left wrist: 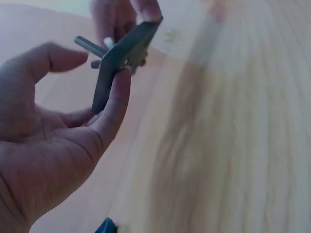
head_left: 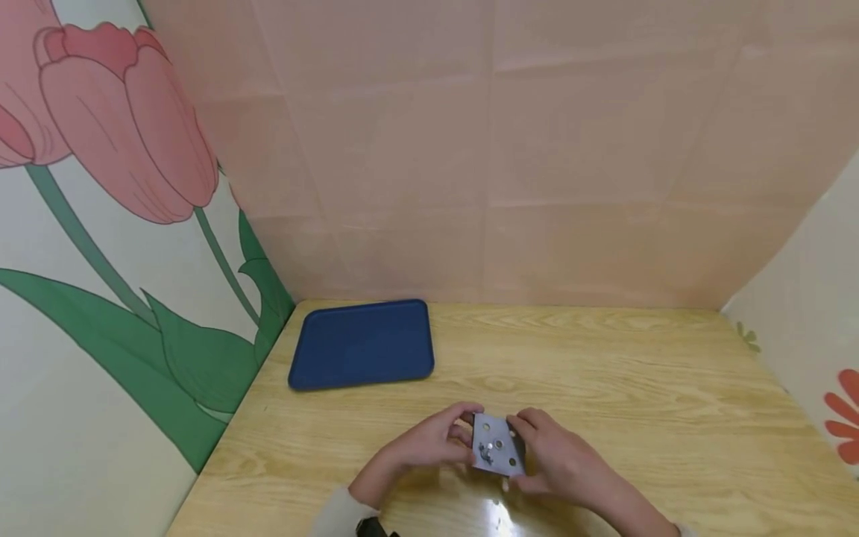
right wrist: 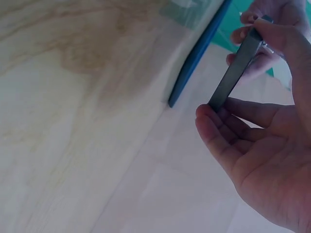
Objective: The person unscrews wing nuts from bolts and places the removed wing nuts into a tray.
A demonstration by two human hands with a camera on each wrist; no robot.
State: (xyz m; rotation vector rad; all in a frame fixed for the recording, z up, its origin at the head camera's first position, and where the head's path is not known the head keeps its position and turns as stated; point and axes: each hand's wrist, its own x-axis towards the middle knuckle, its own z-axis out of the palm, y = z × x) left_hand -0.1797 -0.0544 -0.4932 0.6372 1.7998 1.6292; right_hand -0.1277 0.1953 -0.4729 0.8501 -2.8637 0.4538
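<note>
Both hands hold a small grey metal plate (head_left: 493,440) above the table, in the lower middle of the head view. Several round holes and small metal hardware show on its face. My left hand (head_left: 432,445) pinches its left edge, and my right hand (head_left: 562,459) grips the right edge between thumb and fingers. In the left wrist view the plate (left wrist: 108,73) is tilted, and a thin metal rod (left wrist: 89,46) juts from one side. From the right wrist the plate (right wrist: 235,70) appears nearly edge-on. The fingers hide parts of both edges.
A blue tray (head_left: 362,344) lies at the back left of the wood-grain table (head_left: 604,373). Behind the table hangs a pinkish-brown sheet (head_left: 570,149). A tulip-patterned wall (head_left: 127,134) stands on the left, and a pale flowered wall (head_left: 819,298) on the right.
</note>
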